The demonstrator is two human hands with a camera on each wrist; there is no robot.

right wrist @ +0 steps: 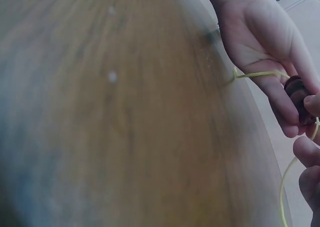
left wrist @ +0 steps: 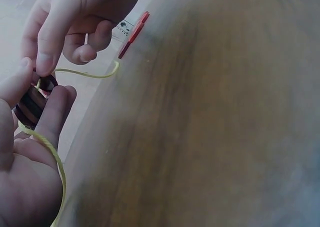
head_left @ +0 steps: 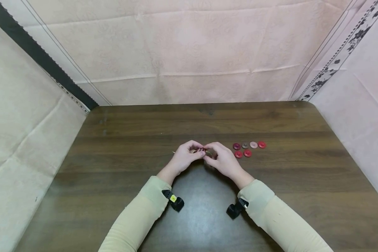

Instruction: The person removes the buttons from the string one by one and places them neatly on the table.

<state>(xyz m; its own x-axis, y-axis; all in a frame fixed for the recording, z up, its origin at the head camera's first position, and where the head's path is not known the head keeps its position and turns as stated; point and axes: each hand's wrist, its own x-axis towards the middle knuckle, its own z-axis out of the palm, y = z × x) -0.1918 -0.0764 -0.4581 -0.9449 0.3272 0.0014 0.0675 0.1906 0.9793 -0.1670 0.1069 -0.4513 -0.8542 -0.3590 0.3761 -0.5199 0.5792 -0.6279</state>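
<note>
Over the middle of the table my left hand and right hand meet at the fingertips. Between its thumb and fingers the left hand holds a short stack of dark buttons, threaded on a yellow cord. One length of cord trails past the left palm; another curves out beyond the right fingers. At the upper end of the stack, the right thumb and forefinger pinch a dark red button, partly hidden by the fingertips. The right wrist view shows the same stack of buttons in the left fingers.
Right of the hands lie loose buttons in two rows: a dark red one, a grey one, a pink one and several red ones. The brown wooden table has pale cloth behind it and at both sides.
</note>
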